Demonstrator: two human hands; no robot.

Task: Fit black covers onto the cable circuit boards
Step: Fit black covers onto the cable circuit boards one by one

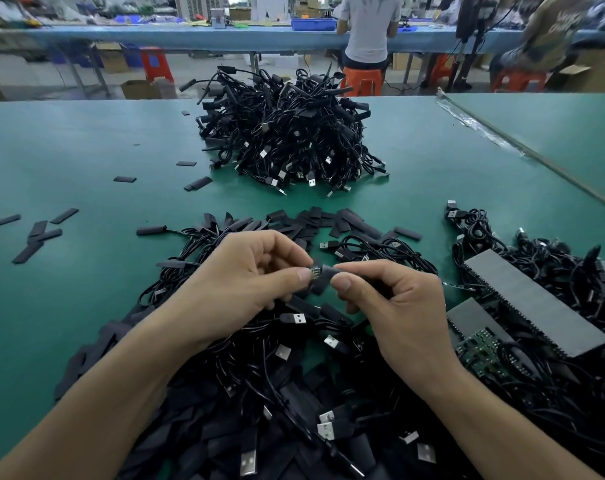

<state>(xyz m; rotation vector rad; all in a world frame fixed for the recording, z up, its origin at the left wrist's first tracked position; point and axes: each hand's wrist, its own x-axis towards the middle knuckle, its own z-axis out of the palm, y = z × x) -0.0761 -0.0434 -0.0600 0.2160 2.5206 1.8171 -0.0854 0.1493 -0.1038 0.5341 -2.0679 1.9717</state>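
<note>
At 6 o'clock, closest in, a deep tangle of black USB cables point(294, 403) and flat sleeves spreads over the bench point(86, 150) between the two forearms. Just beyond it, at the centre, is the task's thing: a small circuit board point(315, 273) on a cable end, its pale contacts showing, with a black cover point(323, 284) meeting it from the 3 o'clock side. The left hand point(245, 282) pinches the board end between thumb and forefinger. The right hand point(391, 299) has its grip clamped on the cover, thumb and forefinger curled round it.

This looks like the fitting step itself: the cover's mouth is at the board, but the board's contacts are not yet inside. The next move probably calls for keeping the two in line and sliding the cover toward 9 o'clock until the board is hidden.

Farther out, loose covers point(329, 220) lie in a band at 12 o'clock and stray covers point(37, 233) at 9 o'clock. Grey slabs point(536, 299) rest on more cables at 3 o'clock. A tall cable heap point(287, 133) stands well beyond at 12 o'clock.
</note>
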